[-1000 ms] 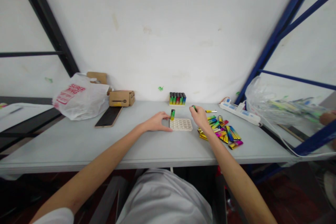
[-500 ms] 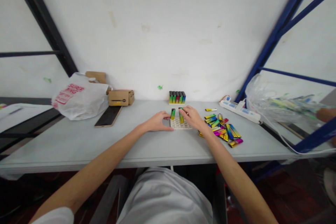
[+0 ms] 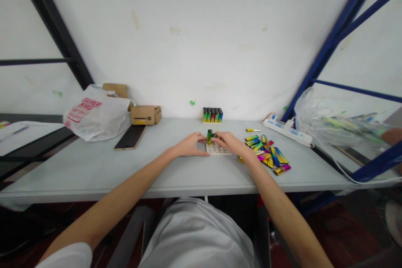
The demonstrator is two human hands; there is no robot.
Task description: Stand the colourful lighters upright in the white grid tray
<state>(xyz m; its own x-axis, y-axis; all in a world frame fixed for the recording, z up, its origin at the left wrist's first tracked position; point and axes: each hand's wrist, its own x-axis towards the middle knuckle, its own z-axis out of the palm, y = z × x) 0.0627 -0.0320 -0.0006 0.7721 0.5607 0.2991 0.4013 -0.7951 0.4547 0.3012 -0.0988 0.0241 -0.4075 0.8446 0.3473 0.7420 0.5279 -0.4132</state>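
A small cream tray with round holes [image 3: 216,149] lies on the grey table [image 3: 94,167]. One green-yellow lighter [image 3: 209,136] stands upright at its far left corner. My left hand [image 3: 191,144] rests against the tray's left edge, fingers curled. My right hand [image 3: 228,142] is over the tray, fingers pinched on a second lighter [image 3: 215,136] right beside the standing one. A heap of several rainbow-coloured lighters [image 3: 266,154] lies just right of my right wrist.
A filled tray of lighters [image 3: 212,115] stands by the wall. A single yellow lighter [image 3: 252,130] and a white power strip [image 3: 287,130] lie at the right. A phone [image 3: 130,136], cardboard box [image 3: 145,115] and white plastic bag [image 3: 96,112] sit at the left. A clear bag [image 3: 339,125] fills the right shelf.
My right hand carried a lighter from above the heap leftward to the tray and lowered it beside the standing lighter. My left hand stayed at the tray's left edge.
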